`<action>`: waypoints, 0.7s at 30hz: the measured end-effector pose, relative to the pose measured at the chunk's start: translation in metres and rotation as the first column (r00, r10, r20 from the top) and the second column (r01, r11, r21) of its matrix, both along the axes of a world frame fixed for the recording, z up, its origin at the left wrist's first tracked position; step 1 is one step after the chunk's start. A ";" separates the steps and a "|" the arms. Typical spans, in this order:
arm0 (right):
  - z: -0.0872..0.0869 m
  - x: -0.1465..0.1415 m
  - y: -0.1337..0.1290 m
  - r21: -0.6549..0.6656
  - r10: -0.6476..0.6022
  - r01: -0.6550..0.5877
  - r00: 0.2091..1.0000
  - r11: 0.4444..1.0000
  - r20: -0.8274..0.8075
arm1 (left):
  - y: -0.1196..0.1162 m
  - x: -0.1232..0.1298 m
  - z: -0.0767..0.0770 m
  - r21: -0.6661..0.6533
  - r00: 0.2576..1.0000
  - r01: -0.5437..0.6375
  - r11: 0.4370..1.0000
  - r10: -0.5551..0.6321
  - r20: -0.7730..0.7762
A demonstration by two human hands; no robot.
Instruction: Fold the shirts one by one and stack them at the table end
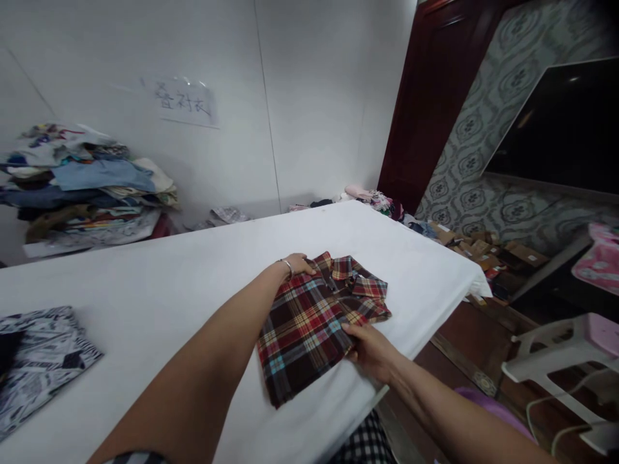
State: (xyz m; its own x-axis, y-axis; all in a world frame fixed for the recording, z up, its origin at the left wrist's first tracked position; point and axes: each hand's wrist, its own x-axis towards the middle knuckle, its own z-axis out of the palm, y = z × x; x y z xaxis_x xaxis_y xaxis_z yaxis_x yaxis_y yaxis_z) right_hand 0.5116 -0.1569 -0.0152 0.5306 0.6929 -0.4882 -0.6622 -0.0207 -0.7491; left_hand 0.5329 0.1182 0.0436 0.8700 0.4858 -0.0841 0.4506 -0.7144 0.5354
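Head view, left hand [300, 264]: lay on the plaid shirt [302, 322], fingers over its far edge; gripping or not, I could not tell.
Right hand [371, 351]: clamped on the shirt's near edge, thumb on top.
Plaid shirt: sat folded between both hands on the white table [184, 277].
Printed garment [53, 361]: lay well left of the left hand.

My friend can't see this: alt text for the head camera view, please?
The right hand grips, and the left hand touches, a folded plaid shirt on a white table. A printed garment lies at left, piled clothes behind.
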 end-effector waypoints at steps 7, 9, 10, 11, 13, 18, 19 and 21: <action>0.096 0.045 0.028 0.158 -0.022 -0.093 0.795 0.983 0.606 | 0.038 -0.065 0.097 -0.211 0.885 0.027 0.977 0.075 0.460; 0.121 0.052 0.040 0.245 -0.100 -0.110 0.699 0.963 0.708 | 0.037 -0.100 0.123 -0.228 0.740 0.092 0.969 0.087 0.667; 0.128 0.054 0.044 0.285 -0.138 -0.121 0.661 0.951 0.738 | 0.032 -0.120 0.131 -0.197 0.685 0.098 0.976 0.077 0.725; 0.129 0.053 0.047 0.304 -0.160 -0.130 0.624 0.944 0.765 | 0.024 -0.142 0.133 -0.149 0.652 0.078 0.986 0.062 0.755; 0.116 0.047 0.048 0.258 -0.142 -0.131 0.563 0.957 0.814 | 0.001 -0.187 0.120 -0.032 0.658 -0.030 0.999 0.043 0.751; 0.029 0.011 0.021 -0.072 0.179 -0.234 0.478 0.969 0.860 | -0.076 -0.281 0.010 0.019 0.862 -0.255 0.967 0.218 0.459; 0.013 0.003 0.013 -0.167 0.271 -0.274 0.405 0.947 0.873 | -0.090 -0.294 -0.014 -0.036 0.890 -0.262 0.964 0.255 0.378; -0.010 -0.007 -0.003 -0.279 0.364 -0.301 0.279 0.912 0.889 | -0.114 -0.311 -0.049 -0.169 0.912 -0.258 0.951 0.297 0.281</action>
State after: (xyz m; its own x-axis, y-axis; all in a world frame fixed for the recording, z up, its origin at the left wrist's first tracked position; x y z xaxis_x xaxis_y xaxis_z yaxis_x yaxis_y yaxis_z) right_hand 0.5044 -0.1602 -0.0251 0.3849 0.9175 0.1003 0.5043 -0.1181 -0.8554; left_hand 0.2219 0.0047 -0.0051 0.6953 0.7139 0.0832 0.4253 -0.5019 0.7531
